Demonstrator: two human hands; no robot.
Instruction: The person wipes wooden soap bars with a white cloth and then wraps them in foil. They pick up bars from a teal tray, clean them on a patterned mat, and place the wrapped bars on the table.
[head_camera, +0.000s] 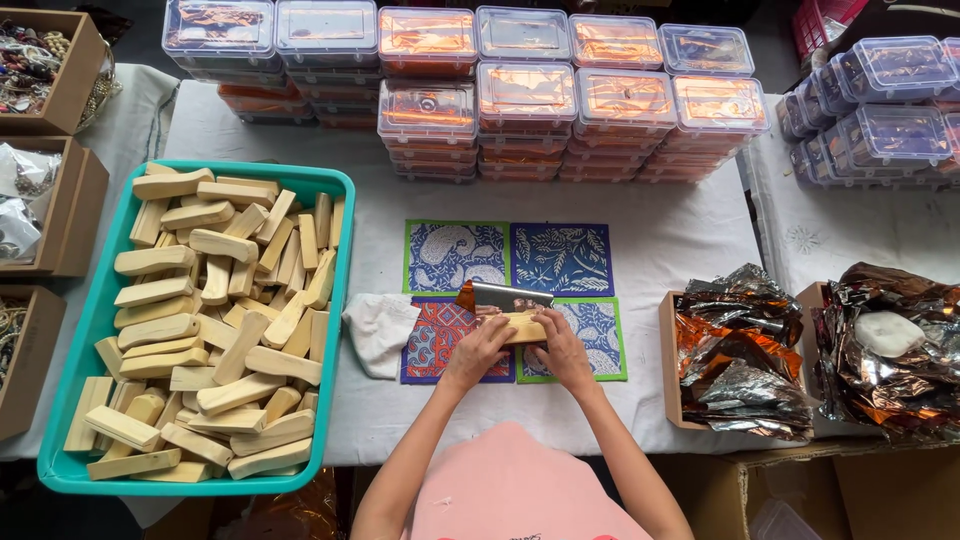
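My left hand (478, 348) and my right hand (560, 345) both hold a small pale wooden block (524, 327) over a sheet of shiny silver-and-orange foil (508, 298). The foil lies partly folded up behind the block. Under it sit patterned square mats (560, 258) in blue, green and red, laid in a two-by-two group on the white tablecloth. A crumpled white cloth (380, 328) rests just left of my left hand.
A teal tray (336, 190) heaped with several wooden blocks stands at the left. Stacks of clear lidded boxes (526, 95) fill the back. Cardboard boxes of crumpled foil (740, 350) sit at the right. Brown boxes (70, 90) of small items line the far left.
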